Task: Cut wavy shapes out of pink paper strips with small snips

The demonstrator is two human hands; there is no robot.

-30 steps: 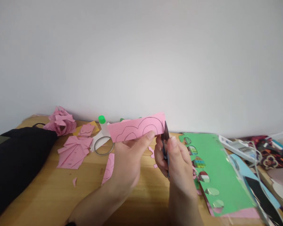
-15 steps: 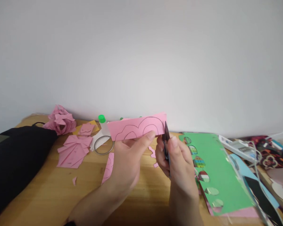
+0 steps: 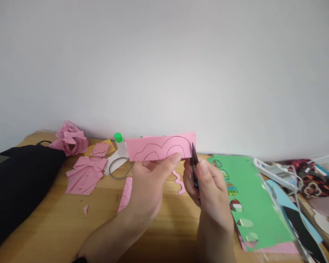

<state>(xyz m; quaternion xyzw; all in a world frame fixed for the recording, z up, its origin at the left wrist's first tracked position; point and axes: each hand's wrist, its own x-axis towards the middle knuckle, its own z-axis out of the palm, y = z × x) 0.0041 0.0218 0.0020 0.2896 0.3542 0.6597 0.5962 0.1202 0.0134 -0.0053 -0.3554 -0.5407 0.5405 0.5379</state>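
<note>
Above wooden tabletop: left hand pinched pink paper strip, now leveller; right hand gripped scissors, cut evidently underway.

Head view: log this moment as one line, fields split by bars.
left hand: holds pink strip | right hand: holds scissors at strip's right end | table: glue stick, green sheet

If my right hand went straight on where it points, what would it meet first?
The scissors in your right hand would likely meet the pink strip at their blades; depth to the wall is unclear.
</note>
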